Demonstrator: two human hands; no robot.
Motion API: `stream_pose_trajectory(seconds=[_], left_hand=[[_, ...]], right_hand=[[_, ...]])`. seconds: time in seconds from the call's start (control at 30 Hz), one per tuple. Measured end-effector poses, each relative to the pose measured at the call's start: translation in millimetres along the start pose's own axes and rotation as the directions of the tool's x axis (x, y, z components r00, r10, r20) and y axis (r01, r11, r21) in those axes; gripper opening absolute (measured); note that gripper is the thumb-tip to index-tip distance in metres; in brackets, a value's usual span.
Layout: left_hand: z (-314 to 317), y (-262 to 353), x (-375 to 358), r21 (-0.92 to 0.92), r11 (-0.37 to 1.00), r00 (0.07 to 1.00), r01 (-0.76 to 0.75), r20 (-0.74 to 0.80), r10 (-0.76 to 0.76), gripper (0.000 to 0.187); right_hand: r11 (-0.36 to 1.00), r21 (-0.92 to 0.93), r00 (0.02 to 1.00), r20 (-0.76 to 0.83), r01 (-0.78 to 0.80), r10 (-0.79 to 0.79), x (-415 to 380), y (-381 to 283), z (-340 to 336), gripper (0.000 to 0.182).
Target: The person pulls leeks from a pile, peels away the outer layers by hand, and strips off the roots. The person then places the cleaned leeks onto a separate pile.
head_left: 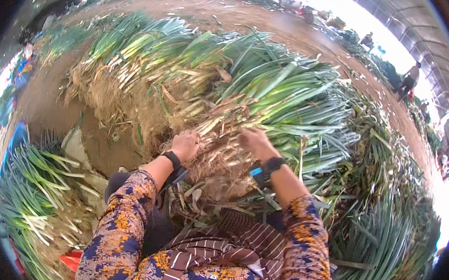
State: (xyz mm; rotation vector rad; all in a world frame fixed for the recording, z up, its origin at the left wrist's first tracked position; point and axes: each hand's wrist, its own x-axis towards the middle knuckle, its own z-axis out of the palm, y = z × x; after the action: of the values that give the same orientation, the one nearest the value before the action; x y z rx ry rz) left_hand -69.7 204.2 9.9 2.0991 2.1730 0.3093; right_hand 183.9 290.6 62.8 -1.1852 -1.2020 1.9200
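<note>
In front of me lies a big heap of green onions (279, 99), leaves pointing away and dry, brown-skinned root ends toward me. My left hand (185, 145) is at the left edge of the nearest root ends (218, 158), its fingers curled closed around some of the stalks near the roots. Over the pale stems to the right, my right hand (254, 143) hovers or touches; motion smears its fingers, so their grip does not show. Both wrists carry dark bands.
Another pile of green onions (34, 184) lies at left, and more leaves (378, 244) at lower right. Stripped leaf waste (385, 146) covers the right side. Beyond the heap runs a dirt path (207, 9). A person (410, 80) stands at the far right.
</note>
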Motion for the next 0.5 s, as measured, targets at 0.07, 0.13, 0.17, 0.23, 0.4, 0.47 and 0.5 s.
stream_pose_trajectory(seconds=[0.07, 0.13, 0.17, 0.23, 0.4, 0.47, 0.5], left_hand=[[5.4, -6.3, 13.7, -0.028, 0.998, 0.991, 0.058, 0.119, -0.054, 0.034], [8.6, -12.2, 23.8, -0.038, 0.997, 0.985, 0.068, 0.161, -0.061, 0.032], [11.4, -19.0, 28.1, -0.063, 0.998, 0.992, 0.022, 0.129, -0.014, 0.031], [12.3, -37.7, 36.1, -0.103, 0.992, 0.995, -0.075, 0.062, 0.082, 0.029], [-101.3, -15.5, 32.8, -0.374, 0.927, 0.955, 0.007, 0.277, 0.104, 0.029], [-134.7, 7.5, 3.9, -0.589, 0.793, 0.912, 0.158, 0.395, 0.112, 0.026], [-145.5, 20.7, -12.9, -0.671, 0.701, 0.883, 0.239, 0.451, 0.131, 0.025]], right_hand=[[0.997, -0.071, 0.998, -0.060, 0.024, -0.028, 48.4, 43.9, 18.0, 0.021], [0.996, -0.082, 0.999, 0.031, 0.020, -0.018, 36.5, 42.4, 46.1, 0.025], [0.995, -0.098, 1.000, 0.023, 0.020, -0.018, 39.1, 47.9, 50.7, 0.027], [0.997, -0.069, 0.999, -0.018, 0.046, -0.047, 43.2, 50.5, 50.3, 0.027], [0.953, 0.269, 0.988, -0.098, 0.139, -0.116, 55.8, 42.2, 40.3, 0.027], [0.883, 0.432, 0.984, -0.082, 0.180, -0.160, 63.1, 34.6, 38.2, 0.027], [0.838, 0.496, 0.973, -0.132, 0.228, -0.187, 69.4, 31.6, 36.9, 0.032]])
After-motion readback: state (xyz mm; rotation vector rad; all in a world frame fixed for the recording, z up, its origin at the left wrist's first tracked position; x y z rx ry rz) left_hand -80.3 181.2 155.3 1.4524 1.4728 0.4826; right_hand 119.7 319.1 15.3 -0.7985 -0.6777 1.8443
